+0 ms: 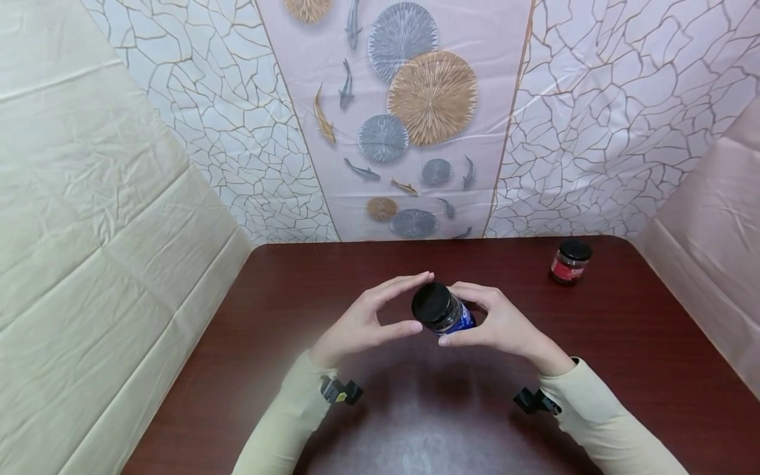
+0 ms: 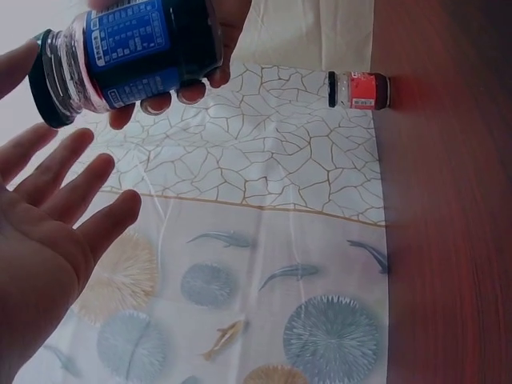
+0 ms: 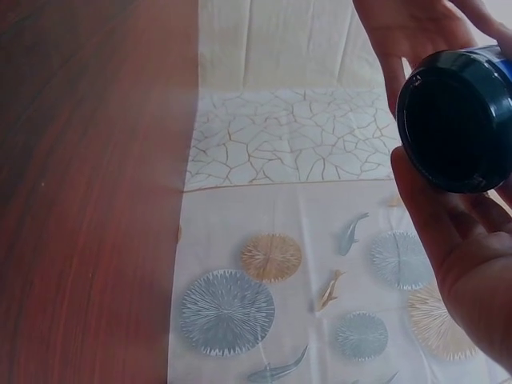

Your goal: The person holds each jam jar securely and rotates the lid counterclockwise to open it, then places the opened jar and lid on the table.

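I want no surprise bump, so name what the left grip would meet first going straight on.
The left grip would likely first meet the round black lid of the blue-labelled glass jar held in the right grip; any gap before the lid is hard to judge.

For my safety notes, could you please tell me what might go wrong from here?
The black-lidded glass jar with a blue label is tilted in the right grip above the reddish-brown table, so it could slip and drop. The left grip, open beside the lid, may not catch it in time.
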`<state>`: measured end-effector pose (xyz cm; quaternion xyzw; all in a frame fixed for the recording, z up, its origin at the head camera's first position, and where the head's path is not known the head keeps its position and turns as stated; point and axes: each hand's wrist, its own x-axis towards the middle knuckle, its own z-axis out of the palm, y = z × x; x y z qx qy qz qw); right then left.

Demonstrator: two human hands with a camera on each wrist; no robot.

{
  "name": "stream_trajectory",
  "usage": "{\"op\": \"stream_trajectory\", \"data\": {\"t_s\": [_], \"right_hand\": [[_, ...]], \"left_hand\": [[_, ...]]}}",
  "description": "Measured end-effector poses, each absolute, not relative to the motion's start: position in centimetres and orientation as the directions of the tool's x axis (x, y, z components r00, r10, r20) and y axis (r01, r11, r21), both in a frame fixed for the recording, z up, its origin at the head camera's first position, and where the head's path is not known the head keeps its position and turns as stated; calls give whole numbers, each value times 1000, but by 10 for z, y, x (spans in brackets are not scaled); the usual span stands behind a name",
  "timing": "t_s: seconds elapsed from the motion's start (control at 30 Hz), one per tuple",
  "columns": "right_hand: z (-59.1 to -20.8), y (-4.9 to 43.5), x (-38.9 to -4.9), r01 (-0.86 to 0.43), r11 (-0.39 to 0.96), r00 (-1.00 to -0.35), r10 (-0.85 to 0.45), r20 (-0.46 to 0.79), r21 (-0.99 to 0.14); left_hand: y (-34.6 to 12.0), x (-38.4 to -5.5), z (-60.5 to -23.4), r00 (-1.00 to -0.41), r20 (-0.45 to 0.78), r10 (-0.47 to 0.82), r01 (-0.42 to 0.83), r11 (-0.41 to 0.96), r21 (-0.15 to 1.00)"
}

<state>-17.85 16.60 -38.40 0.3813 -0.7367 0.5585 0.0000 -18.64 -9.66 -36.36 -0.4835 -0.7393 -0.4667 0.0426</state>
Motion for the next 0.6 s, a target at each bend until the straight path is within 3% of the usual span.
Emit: {"op": "stream_trajectory", "data": {"t_s": [0.3,0.6], "right_hand": [[-386,164,-176,-559,80,-684,-607,404,-825],[-387,164,-175,-540,98,-702,-600,384,-836]], "left_hand": [[-94,-187,-362,-490,511,706,766,68,639],[-89,-188,-363,-451,528,720,784,38,619]]}}
